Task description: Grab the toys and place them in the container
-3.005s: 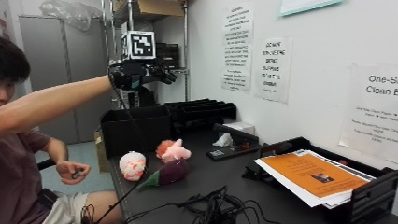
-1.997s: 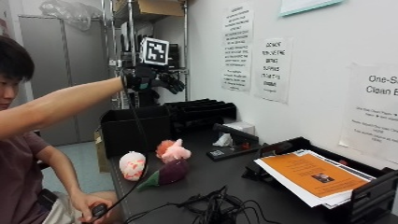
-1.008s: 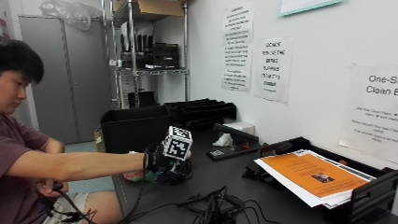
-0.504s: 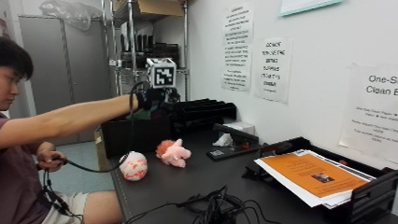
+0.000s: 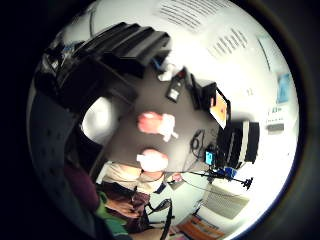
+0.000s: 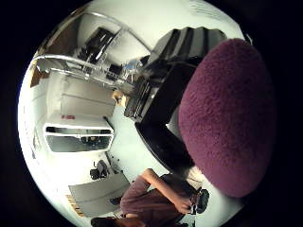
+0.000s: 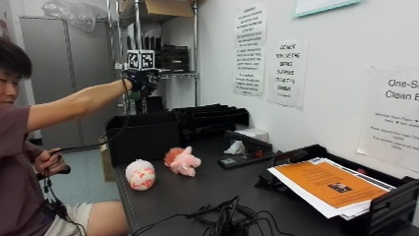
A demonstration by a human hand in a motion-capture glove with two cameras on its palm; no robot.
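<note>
Purple plush toy [image 6: 227,118] sits gripped in the raised hand [image 7: 139,81] above the black container [image 7: 144,140].

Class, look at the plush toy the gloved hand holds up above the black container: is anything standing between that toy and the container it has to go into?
Nothing visible does. The right hand holds the purple toy in the air above the open black container; only empty space shows between them.

The person wears a maroon short-sleeved shirt [image 7: 16,162], with a black-gloved right hand [image 7: 138,81].
</note>
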